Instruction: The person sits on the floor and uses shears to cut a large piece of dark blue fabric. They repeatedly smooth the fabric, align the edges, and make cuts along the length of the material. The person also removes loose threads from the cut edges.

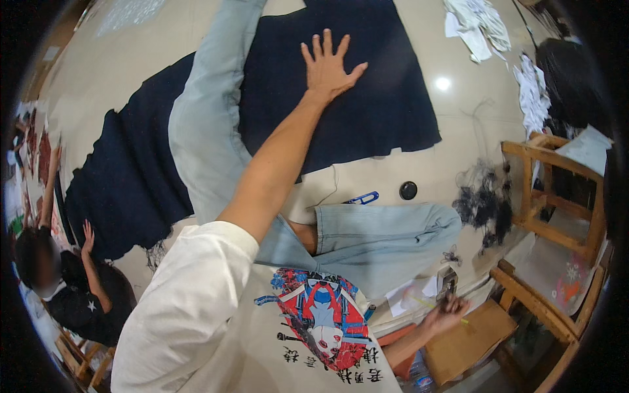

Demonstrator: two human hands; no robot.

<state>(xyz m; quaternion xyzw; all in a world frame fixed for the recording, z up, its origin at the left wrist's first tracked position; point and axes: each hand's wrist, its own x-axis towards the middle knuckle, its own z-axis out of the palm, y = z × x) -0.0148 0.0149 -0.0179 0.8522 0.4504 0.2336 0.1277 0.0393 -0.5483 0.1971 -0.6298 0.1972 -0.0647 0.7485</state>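
A large dark navy cloth [367, 105] is spread on the pale floor [131, 72]. My left hand [327, 65] lies flat on it with the fingers spread, the arm stretched far out. One leg of my light blue jeans [203, 131] lies across the cloth. My right hand [445, 313] is low at the right, by my hip, closed on a thin yellow pencil-like stick [427, 304] above some white paper slips [403, 298]. A small dark object [447, 281] sits just beyond that hand.
Blue-handled scissors [362, 197] and a black round disc [408, 190] lie on the floor past my knee. A tangle of black threads [485, 203] lies beside wooden chairs [557, 196]. White cloth scraps [478, 26] lie top right. Another person [85, 288] sits lower left.
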